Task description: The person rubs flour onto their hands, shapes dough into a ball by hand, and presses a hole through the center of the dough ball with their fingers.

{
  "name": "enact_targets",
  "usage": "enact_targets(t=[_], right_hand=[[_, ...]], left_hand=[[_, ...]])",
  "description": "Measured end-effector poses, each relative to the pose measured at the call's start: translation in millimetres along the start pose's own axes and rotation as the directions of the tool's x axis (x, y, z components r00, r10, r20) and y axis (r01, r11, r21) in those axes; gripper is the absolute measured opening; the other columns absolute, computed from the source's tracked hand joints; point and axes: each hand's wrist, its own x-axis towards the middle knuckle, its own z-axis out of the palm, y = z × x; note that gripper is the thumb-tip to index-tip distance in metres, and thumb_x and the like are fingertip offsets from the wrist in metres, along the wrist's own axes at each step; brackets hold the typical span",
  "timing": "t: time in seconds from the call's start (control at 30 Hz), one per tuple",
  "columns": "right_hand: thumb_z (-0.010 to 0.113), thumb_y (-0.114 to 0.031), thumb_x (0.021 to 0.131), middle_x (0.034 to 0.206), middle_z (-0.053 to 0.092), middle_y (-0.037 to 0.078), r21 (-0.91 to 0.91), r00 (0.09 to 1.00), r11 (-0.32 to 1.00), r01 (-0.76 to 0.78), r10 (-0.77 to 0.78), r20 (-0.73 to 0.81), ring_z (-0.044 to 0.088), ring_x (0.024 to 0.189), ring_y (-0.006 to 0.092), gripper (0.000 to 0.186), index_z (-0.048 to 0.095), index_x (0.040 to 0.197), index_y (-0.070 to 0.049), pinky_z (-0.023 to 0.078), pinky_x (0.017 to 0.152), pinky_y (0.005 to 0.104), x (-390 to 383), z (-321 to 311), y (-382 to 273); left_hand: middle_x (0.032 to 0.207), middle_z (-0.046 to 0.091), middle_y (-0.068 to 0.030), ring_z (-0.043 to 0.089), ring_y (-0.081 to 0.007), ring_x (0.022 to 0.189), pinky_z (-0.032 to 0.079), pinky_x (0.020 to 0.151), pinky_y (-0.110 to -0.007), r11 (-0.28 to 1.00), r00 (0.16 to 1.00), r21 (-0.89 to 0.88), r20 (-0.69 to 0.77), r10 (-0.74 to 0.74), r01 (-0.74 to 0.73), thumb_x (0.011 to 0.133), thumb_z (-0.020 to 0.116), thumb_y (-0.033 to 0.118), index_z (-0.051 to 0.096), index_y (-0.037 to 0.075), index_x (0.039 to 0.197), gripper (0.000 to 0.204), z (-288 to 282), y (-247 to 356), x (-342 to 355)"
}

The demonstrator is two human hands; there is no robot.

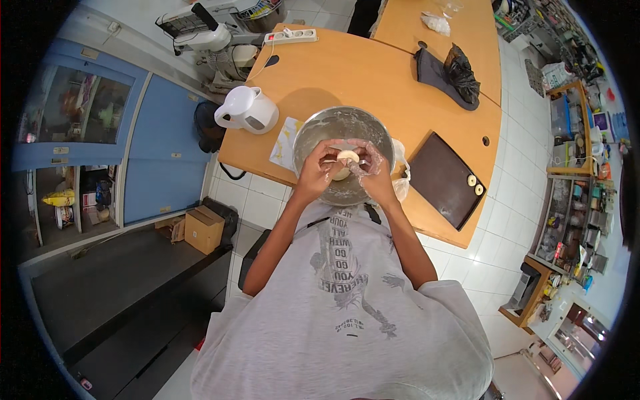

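Over a large metal bowl (333, 122) with flour-smeared walls, both of my hands pinch a small pale piece of dough (348, 155). My left hand (316, 172) grips it from the left with fingers curled in. From the other side, my right hand (375, 175) closes on it, its fingers coated in white flour. More pale dough (341, 175) shows in the bowl below, partly hidden by the hands. To the right lies a dark rectangular baking tray (440, 177), with two small dough rings (472, 181) near its right edge.
A white electric kettle (252, 110) stands left of the bowl, beside a patterned sheet (285, 141). A clear plastic bag (400, 170) sits between bowl and tray. Farther back on the wooden table (347, 63) are a power strip (291, 36) and a dark cloth item (437, 72) with a black bag (460, 73).
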Motion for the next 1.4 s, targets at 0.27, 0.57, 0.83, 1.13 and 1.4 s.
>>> enact_targets(t=[0.27, 0.57, 0.83, 1.13, 1.4], right_hand=[[0.071, 0.003, 0.091, 0.101, 0.069, 0.006, 0.017, 0.999, 0.999, 0.041, -0.041, 0.007, 0.067, 0.094, 0.0146, 0.041, 0.062, 0.131, -0.004, 0.054, 0.084, 0.0304, 0, 3, -4], [0.072, 0.001, 0.092, 0.100, 0.068, 0.005, 0.069, 1.000, 0.998, -0.002, 0.003, -0.013, 0.066, 0.097, 0.0141, 0.043, 0.060, 0.133, -0.005, 0.052, 0.088, 0.0313, -1, 1, 2], [0.072, 0.001, 0.092, 0.101, 0.067, 0.006, 0.021, 0.999, 0.999, -0.042, 0.041, 0.016, 0.065, 0.099, 0.0140, 0.045, 0.058, 0.135, -0.006, 0.053, 0.089, 0.0306, -1, 3, -10], [0.070, 0.003, 0.093, 0.106, 0.066, 0.006, 0.104, 1.000, 0.994, 0.028, -0.029, 0.007, 0.066, 0.098, 0.0151, 0.044, 0.058, 0.134, -0.006, 0.055, 0.084, 0.0294, 0, 1, 2], [0.075, -0.003, 0.092, 0.103, 0.068, 0.007, -0.028, 0.999, 0.999, 0.016, -0.015, 0.037, 0.067, 0.093, 0.0142, 0.044, 0.059, 0.133, -0.006, 0.055, 0.079, 0.0292, 1, 2, -3]], left_hand=[[0.123, 0.062, -0.0124, 0.062, -0.0171, 0.115, 0.051, 0.098, -0.031, 0.983, 0.995, 0.158, 0.040, 0.090, -0.096, 0.105, 0.060, 0.009, 0.044, 0.006, 0.149, 0.046, -1, 7, 0], [0.116, 0.067, -0.0174, 0.067, -0.0216, 0.108, 0.055, 0.094, -0.036, 0.966, 0.982, 0.177, 0.043, 0.183, -0.188, 0.105, 0.057, 0.007, 0.043, 0.006, 0.147, 0.044, -1, 7, 0], [0.119, 0.067, -0.0168, 0.067, -0.0201, 0.111, 0.055, 0.095, -0.033, 0.991, 0.996, 0.097, 0.021, 0.087, -0.088, 0.102, 0.064, 0.010, 0.046, 0.005, 0.145, 0.046, -3, 6, 4], [0.117, 0.069, -0.0122, 0.064, -0.0155, 0.113, 0.050, 0.100, -0.030, 0.999, 1.000, -0.042, 0.018, 0.024, -0.024, 0.097, 0.071, 0.006, 0.051, 0.004, 0.143, 0.050, -6, -5, 2], [0.118, 0.069, -0.0124, 0.065, -0.0168, 0.113, 0.052, 0.098, -0.031, 1.000, 1.000, -0.002, -0.003, 0.020, -0.020, 0.097, 0.072, 0.008, 0.052, 0.004, 0.141, 0.049, -5, -4, 5]])
